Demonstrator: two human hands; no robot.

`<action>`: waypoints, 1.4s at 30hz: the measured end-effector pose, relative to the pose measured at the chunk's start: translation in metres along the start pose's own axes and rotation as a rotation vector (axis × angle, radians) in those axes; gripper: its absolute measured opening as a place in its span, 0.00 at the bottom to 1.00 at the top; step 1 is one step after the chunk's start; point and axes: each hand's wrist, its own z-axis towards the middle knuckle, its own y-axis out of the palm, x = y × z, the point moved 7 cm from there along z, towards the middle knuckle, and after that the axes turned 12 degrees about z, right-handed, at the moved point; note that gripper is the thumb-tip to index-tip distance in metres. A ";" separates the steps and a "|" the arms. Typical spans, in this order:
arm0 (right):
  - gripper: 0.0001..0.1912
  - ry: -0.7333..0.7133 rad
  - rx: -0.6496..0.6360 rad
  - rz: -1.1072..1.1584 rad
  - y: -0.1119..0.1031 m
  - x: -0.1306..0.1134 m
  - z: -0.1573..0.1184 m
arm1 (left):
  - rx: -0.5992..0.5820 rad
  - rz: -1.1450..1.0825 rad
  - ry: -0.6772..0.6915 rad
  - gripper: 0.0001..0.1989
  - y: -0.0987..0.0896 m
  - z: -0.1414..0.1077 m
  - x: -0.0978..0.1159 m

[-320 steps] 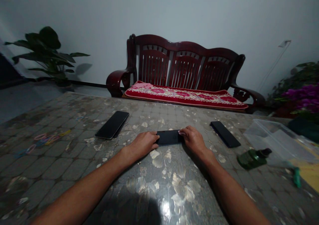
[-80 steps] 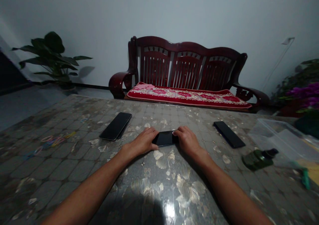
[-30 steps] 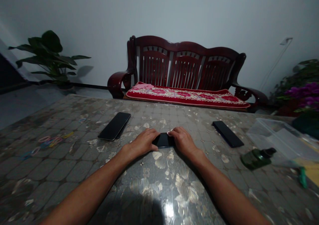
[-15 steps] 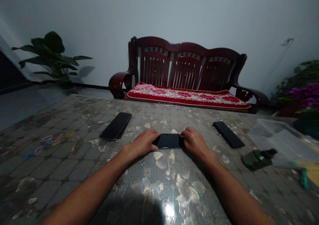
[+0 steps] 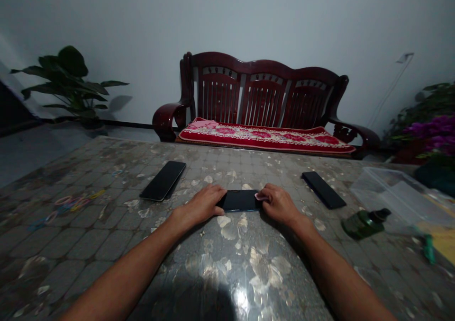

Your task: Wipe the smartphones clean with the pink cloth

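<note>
A dark phone (image 5: pixel 241 200) lies flat and crosswise on the patterned table (image 5: pixel 227 245), between my two hands. Its left end is gripped by my left hand (image 5: pixel 209 200), fingers on the far edge and thumb at the near edge. My right hand (image 5: pixel 277 202) is closed at the right end, pinching a small pinkish-white piece (image 5: pixel 261 197) against the screen. What that piece is cannot be made out. Another black phone (image 5: pixel 163 181) rests to the left, and a third phone (image 5: pixel 323 189) lies to the right.
Colored bands (image 5: pixel 76 201) lie on the left. To the right are a green bottle (image 5: pixel 364 224), a clear plastic box (image 5: pixel 398 193), a green object (image 5: pixel 429 249) and a yellow item (image 5: pixel 441 241). A wooden bench (image 5: pixel 263 93) stands beyond the table.
My right fingers have shifted at the phone's right end, and the pinkish-white piece now shows more clearly. My left hand keeps its hold. The view has shifted slightly.
</note>
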 end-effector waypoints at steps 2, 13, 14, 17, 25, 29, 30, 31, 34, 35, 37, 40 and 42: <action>0.16 -0.032 -0.050 0.019 0.004 -0.008 -0.001 | -0.009 0.032 -0.026 0.22 -0.001 0.000 0.001; 0.15 0.030 0.010 -0.043 -0.004 -0.006 -0.001 | 0.001 0.115 -0.041 0.20 -0.005 -0.002 0.009; 0.15 0.011 0.002 -0.043 -0.001 -0.009 -0.002 | -0.001 0.128 -0.043 0.20 -0.005 -0.002 0.010; 0.16 -0.080 -0.042 -0.031 0.009 -0.025 -0.004 | -0.007 0.169 -0.046 0.20 -0.004 -0.001 0.011; 0.15 0.010 0.064 -0.101 0.001 -0.011 -0.002 | 0.031 0.237 -0.024 0.17 0.001 0.002 0.014; 0.14 0.053 0.093 -0.078 -0.002 -0.003 -0.002 | 0.053 0.306 0.006 0.15 0.001 0.001 0.020; 0.14 0.045 0.104 -0.060 -0.002 -0.003 -0.002 | 0.050 0.327 0.009 0.15 0.002 0.001 0.020; 0.15 0.033 0.122 -0.041 -0.003 -0.003 -0.001 | 0.044 0.340 0.011 0.15 0.002 0.001 0.020; 0.16 -0.001 0.225 0.029 -0.011 -0.003 0.000 | 0.026 0.307 0.027 0.15 0.000 0.001 0.019; 0.17 -0.006 0.267 0.054 -0.015 -0.002 0.000 | 0.022 0.278 0.031 0.15 -0.003 0.001 0.018; 0.17 -0.011 0.345 0.102 -0.022 0.000 -0.001 | 0.006 0.219 0.034 0.13 -0.008 0.000 0.017; 0.17 -0.032 0.422 0.147 -0.030 -0.002 -0.003 | -0.030 0.160 0.018 0.12 -0.017 -0.001 0.016; 0.17 -0.055 0.432 0.153 -0.031 -0.006 -0.003 | -0.042 0.144 0.004 0.12 -0.021 -0.001 0.015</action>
